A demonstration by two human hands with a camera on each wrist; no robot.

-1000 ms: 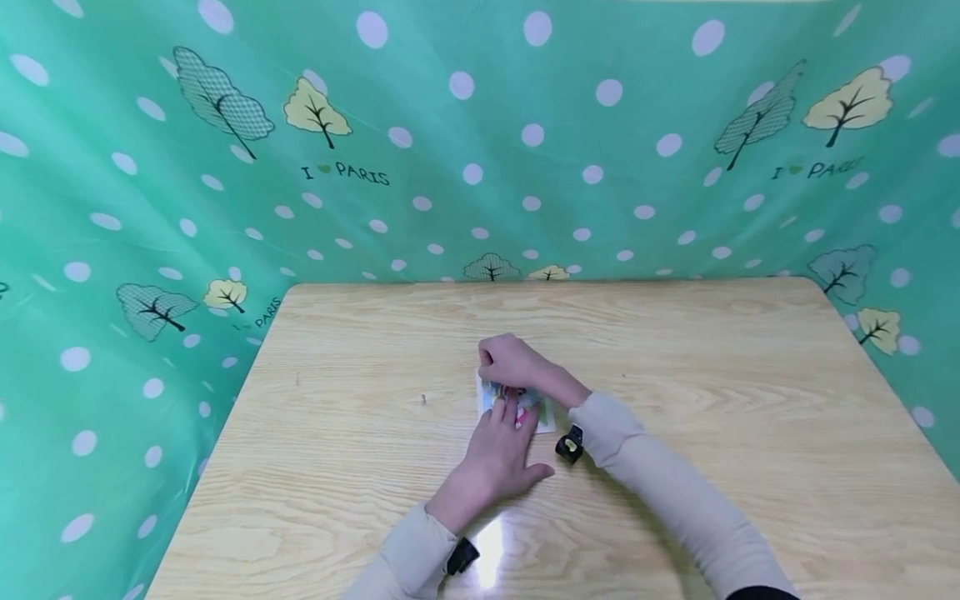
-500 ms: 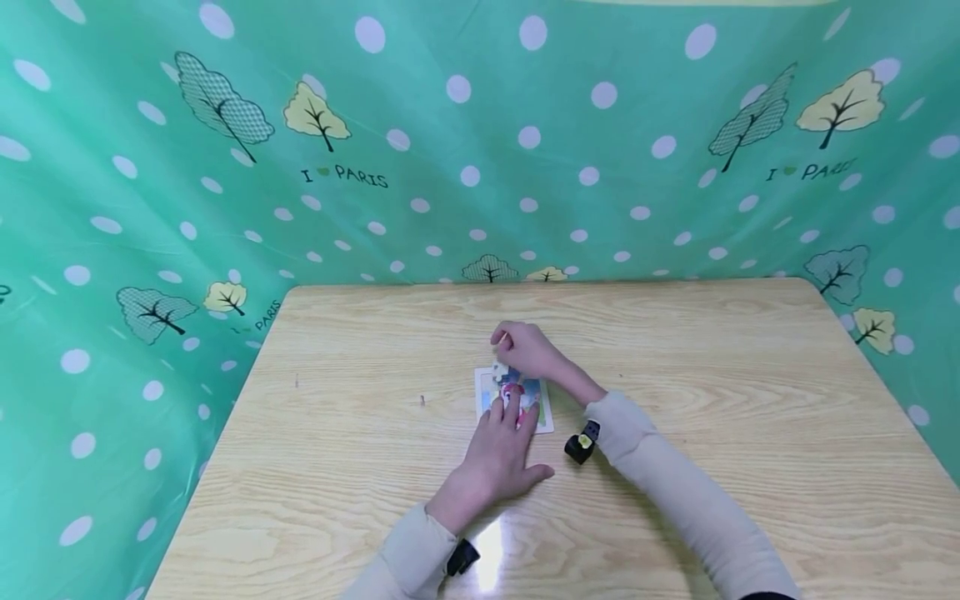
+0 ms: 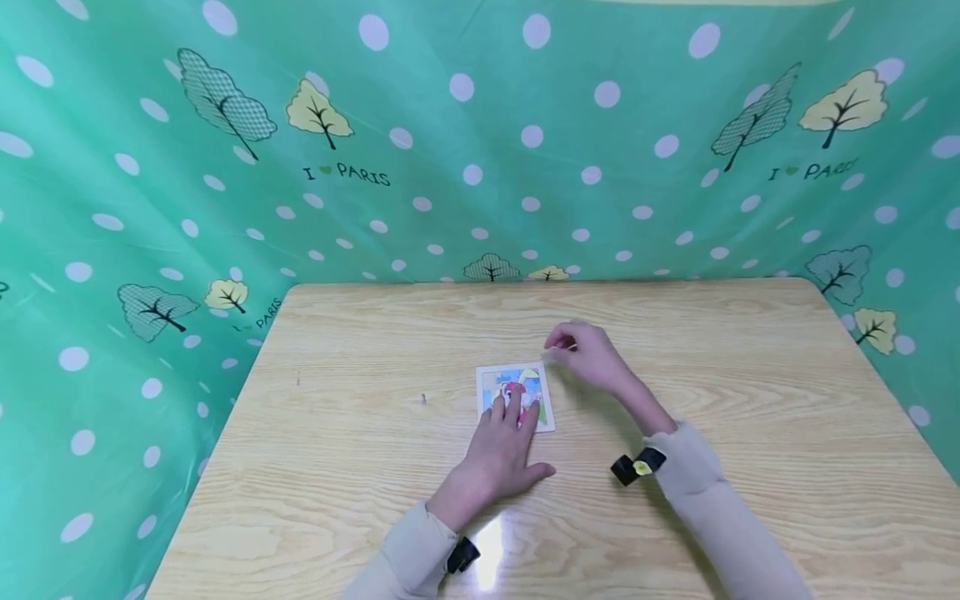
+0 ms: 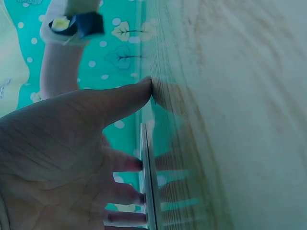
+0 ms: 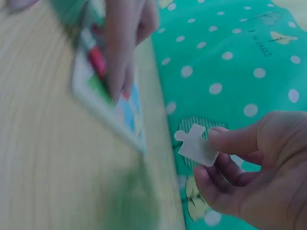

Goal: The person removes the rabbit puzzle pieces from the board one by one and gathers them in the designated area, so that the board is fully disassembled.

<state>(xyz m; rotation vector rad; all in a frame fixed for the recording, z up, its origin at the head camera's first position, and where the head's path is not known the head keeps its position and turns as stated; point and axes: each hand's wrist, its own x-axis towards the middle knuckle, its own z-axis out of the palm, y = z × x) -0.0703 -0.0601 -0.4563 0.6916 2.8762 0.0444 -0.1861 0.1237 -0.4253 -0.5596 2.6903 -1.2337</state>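
A small jigsaw puzzle with a white border and a cartoon picture lies flat mid-table. My left hand rests on its lower part, fingers stretched forward and thumb out to the side. In the left wrist view those fingertips touch the puzzle's thin board. Just off the puzzle's upper right corner, my right hand is raised over the table. Its thumb and fingers pinch a loose jigsaw piece, the pale plain side showing in the right wrist view. The left hand covers part of the picture.
The wooden table reaches back to a green dotted curtain, which also hangs along both sides. A small dark mark shows on the wood left of the puzzle. Black cameras sit at both wrists.
My right hand has moved from the puzzle's upper left edge to the right, past its corner, carrying a jigsaw piece. More of the picture is uncovered. The left hand stays in place.
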